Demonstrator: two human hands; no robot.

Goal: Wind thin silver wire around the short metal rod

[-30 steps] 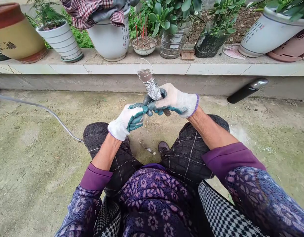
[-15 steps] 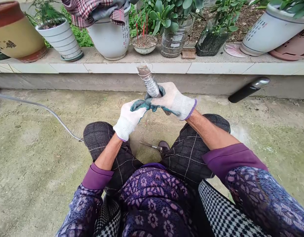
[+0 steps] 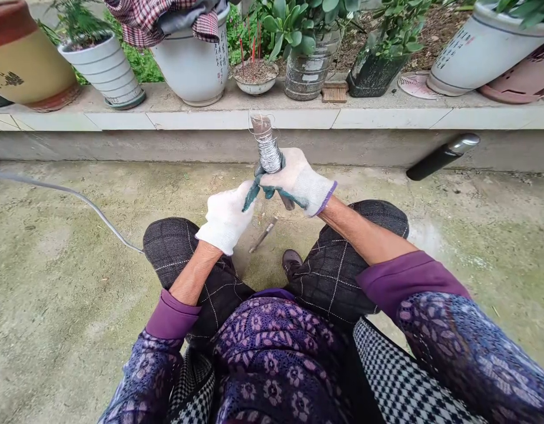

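Observation:
My right hand [image 3: 294, 176], in a white work glove with a green palm, is closed around a stick wound with silvery wire [image 3: 269, 154]. Loose loops of wire curl about the stick's upper end, and its lower end pokes out below the glove. Right beside it, my left hand [image 3: 230, 215], gloved alike, has its fingers pressed together at the right hand's fingertips. What they pinch is hidden. Below the hands is a short thin rod [image 3: 263, 235]; whether it hangs or lies on the ground I cannot tell.
A low tiled ledge [image 3: 241, 119] runs across ahead, carrying several potted plants and a bowl with red incense sticks [image 3: 255, 79]. A black cylinder with a silver end [image 3: 442, 158] leans by the wall at right. A grey hose [image 3: 78, 194] crosses the concrete at left.
The thin rod has swung from pointing at my shoe to a steeper slant, farther left and up. My left hand has turned slightly; my right hand still grips the wire-wound stick, a little farther left.

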